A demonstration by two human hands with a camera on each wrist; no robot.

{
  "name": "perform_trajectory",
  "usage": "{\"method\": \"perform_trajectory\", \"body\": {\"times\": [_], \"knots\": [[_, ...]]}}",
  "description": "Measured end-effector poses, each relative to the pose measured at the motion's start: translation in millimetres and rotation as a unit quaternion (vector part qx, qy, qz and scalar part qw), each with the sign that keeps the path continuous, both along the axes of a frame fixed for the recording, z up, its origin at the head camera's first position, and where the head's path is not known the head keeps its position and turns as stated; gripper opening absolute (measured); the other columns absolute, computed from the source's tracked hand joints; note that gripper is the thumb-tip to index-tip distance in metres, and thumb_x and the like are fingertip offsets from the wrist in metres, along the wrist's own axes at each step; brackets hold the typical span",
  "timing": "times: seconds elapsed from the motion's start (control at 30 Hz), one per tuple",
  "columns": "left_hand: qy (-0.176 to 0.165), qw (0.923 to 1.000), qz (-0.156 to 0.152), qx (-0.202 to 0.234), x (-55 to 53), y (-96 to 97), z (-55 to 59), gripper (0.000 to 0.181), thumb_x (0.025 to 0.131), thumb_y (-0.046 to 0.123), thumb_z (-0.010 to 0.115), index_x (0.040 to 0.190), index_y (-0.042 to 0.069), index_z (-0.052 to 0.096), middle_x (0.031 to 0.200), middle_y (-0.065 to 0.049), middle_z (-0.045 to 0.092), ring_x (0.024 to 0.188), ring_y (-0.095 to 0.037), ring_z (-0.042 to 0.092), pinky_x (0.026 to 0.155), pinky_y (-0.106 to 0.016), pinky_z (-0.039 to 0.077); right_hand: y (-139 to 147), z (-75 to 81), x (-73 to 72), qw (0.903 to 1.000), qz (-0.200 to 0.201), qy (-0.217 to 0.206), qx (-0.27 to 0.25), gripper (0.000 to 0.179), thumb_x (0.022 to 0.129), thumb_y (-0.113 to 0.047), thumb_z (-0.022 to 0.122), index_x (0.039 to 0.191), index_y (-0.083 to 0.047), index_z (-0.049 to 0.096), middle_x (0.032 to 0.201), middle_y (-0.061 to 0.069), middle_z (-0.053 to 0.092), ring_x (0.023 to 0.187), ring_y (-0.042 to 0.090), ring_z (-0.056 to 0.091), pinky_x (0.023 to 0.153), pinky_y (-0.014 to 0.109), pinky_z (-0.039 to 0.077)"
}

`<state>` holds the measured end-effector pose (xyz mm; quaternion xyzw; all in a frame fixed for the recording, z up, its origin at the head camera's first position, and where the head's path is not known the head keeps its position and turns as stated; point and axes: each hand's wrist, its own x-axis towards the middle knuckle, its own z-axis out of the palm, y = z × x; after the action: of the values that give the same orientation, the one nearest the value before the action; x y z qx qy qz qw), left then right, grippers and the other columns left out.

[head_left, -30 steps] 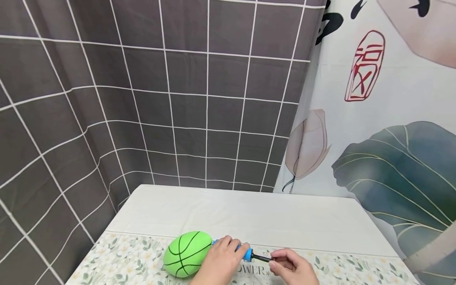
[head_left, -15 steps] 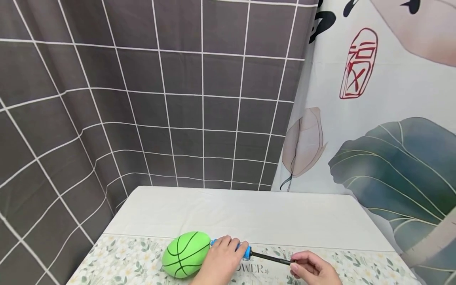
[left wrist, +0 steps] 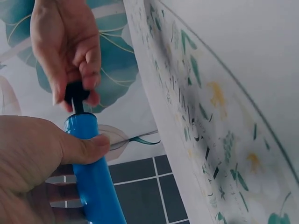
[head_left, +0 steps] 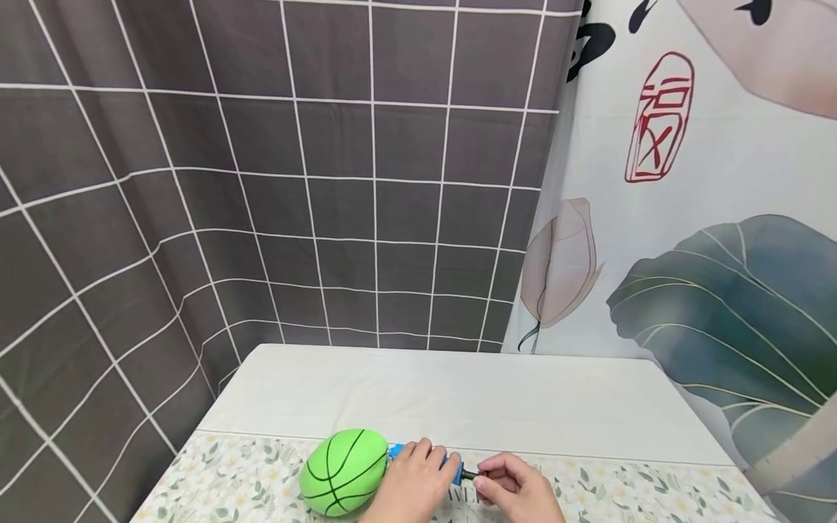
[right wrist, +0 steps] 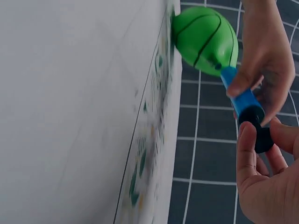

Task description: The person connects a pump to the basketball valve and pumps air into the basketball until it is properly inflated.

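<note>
The operator presents a bare left hand (head_left: 413,481) and a bare right hand (head_left: 519,490) of plain contour, with uncovered slender fingers (right wrist: 245,147) narrowing to rounded tips, a thick-based left thumb (left wrist: 88,149) ending in a blunt tip, and an exposed wrist (right wrist: 259,11) adjoining the left hand in the right wrist view.

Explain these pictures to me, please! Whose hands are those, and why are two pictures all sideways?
Those are a person's own left hand and right hand; there's no robot here. The big picture comes from a camera on the person's head, looking forward and down. The sideways ones come from wrist cameras, which probably tip as the arms turn. On the flowery table cover sits a green ball with black lines. The left hand grips a blue tube that looks like a pump, and the right hand pinches its black handle. The tube's far end seems to meet the ball.
</note>
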<state>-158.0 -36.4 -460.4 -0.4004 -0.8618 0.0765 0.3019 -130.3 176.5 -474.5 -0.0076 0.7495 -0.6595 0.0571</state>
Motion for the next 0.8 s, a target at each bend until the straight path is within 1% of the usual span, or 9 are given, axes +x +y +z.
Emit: {"method": "perform_trajectory", "body": {"times": [0.07, 0.17, 0.23, 0.27, 0.33, 0.43, 0.57, 0.67, 0.8], "knots": [[-0.011, 0.9999, -0.002, 0.007, -0.3, -1.5, -0.9, 0.028, 0.086, 0.024, 0.077, 0.112, 0.022, 0.068, 0.094, 0.005, 0.065, 0.085, -0.012, 0.057, 0.077, -0.026, 0.055, -3.1, -1.1, -2.0, 0.9998, 0.019, -0.003, -0.002, 0.043, 0.089, -0.020, 0.078, 0.114, 0.012, 0.062, 0.092, 0.008, 0.069, 0.080, 0.021, 0.071, 0.073, 0.035, 0.061], [-0.061, 0.9980, 0.005, 0.019, -0.5, -4.2, 0.0, 0.032, 0.084, 0.021, 0.077, 0.115, 0.022, 0.067, 0.098, 0.006, 0.066, 0.088, -0.013, 0.057, 0.081, -0.028, 0.055, -1.4, -2.5, -2.6, 0.9993, 0.036, -0.010, -0.002, 0.044, 0.089, -0.022, 0.078, 0.114, 0.011, 0.062, 0.092, 0.006, 0.069, 0.081, 0.022, 0.071, 0.073, 0.035, 0.061], [-0.078, 0.9964, 0.011, 0.031, -1.1, -5.7, 0.7, 0.034, 0.083, 0.019, 0.077, 0.116, 0.023, 0.067, 0.099, 0.006, 0.067, 0.089, -0.013, 0.057, 0.082, -0.028, 0.055, 4.0, -2.1, -1.8, 0.9992, 0.036, -0.016, 0.001, 0.046, 0.088, -0.023, 0.079, 0.114, 0.011, 0.062, 0.092, 0.006, 0.070, 0.082, 0.022, 0.071, 0.073, 0.035, 0.061], [-0.078, 0.9961, 0.012, 0.038, -1.7, -6.1, 1.0, 0.035, 0.083, 0.018, 0.077, 0.116, 0.023, 0.068, 0.099, 0.006, 0.067, 0.089, -0.013, 0.057, 0.082, -0.029, 0.055, 8.0, -1.5, -1.1, 0.9993, 0.033, -0.018, 0.001, 0.046, 0.088, -0.023, 0.079, 0.114, 0.011, 0.062, 0.092, 0.006, 0.070, 0.083, 0.022, 0.072, 0.073, 0.035, 0.061], [-0.065, 0.9966, 0.010, 0.049, -2.6, -6.3, 1.5, 0.035, 0.082, 0.017, 0.078, 0.115, 0.023, 0.068, 0.099, 0.006, 0.067, 0.088, -0.013, 0.058, 0.082, -0.029, 0.056, 17.8, 0.5, 1.2, 0.9995, 0.021, -0.021, 0.005, 0.047, 0.088, -0.023, 0.079, 0.114, 0.011, 0.062, 0.092, 0.008, 0.070, 0.083, 0.023, 0.072, 0.074, 0.036, 0.061], [-0.048, 0.9971, 0.004, 0.059, -3.3, -6.2, 2.1, 0.037, 0.081, 0.014, 0.079, 0.116, 0.022, 0.068, 0.098, 0.006, 0.067, 0.087, -0.013, 0.058, 0.083, -0.028, 0.056, 34.7, 4.1, 6.9, 0.9992, -0.011, -0.037, 0.007, 0.046, 0.087, -0.021, 0.080, 0.115, 0.011, 0.062, 0.092, 0.009, 0.070, 0.083, 0.023, 0.072, 0.074, 0.036, 0.061], [-0.061, 0.9962, 0.002, 0.061, -2.9, -6.7, 4.3, 0.040, 0.082, 0.012, 0.079, 0.119, 0.020, 0.067, 0.101, 0.004, 0.067, 0.088, -0.014, 0.059, 0.084, -0.029, 0.056, 54.8, 7.9, 13.9, 0.9961, -0.061, -0.063, 0.004, 0.048, 0.084, -0.018, 0.081, 0.119, 0.009, 0.062, 0.094, 0.009, 0.070, 0.085, 0.023, 0.072, 0.077, 0.036, 0.061], [-0.073, 0.9954, 0.007, 0.062, -2.3, -7.1, 5.8, 0.039, 0.083, 0.011, 0.078, 0.120, 0.020, 0.066, 0.102, 0.004, 0.067, 0.089, -0.016, 0.059, 0.084, -0.030, 0.056, 64.8, 9.2, 18.0, 0.9939, -0.081, -0.074, 0.010, 0.052, 0.083, -0.020, 0.082, 0.122, 0.008, 0.062, 0.097, 0.009, 0.069, 0.088, 0.023, 0.072, 0.079, 0.036, 0.061], [-0.054, 0.9973, 0.010, 0.048, -1.4, -7.1, 5.3, 0.041, 0.082, 0.011, 0.079, 0.119, 0.019, 0.066, 0.101, 0.003, 0.066, 0.089, -0.017, 0.060, 0.084, -0.031, 0.057, 66.1, 9.0, 20.7, 0.9928, -0.093, -0.074, 0.011, 0.054, 0.082, -0.022, 0.084, 0.122, 0.008, 0.063, 0.100, 0.010, 0.070, 0.088, 0.023, 0.072, 0.079, 0.036, 0.061]]}}
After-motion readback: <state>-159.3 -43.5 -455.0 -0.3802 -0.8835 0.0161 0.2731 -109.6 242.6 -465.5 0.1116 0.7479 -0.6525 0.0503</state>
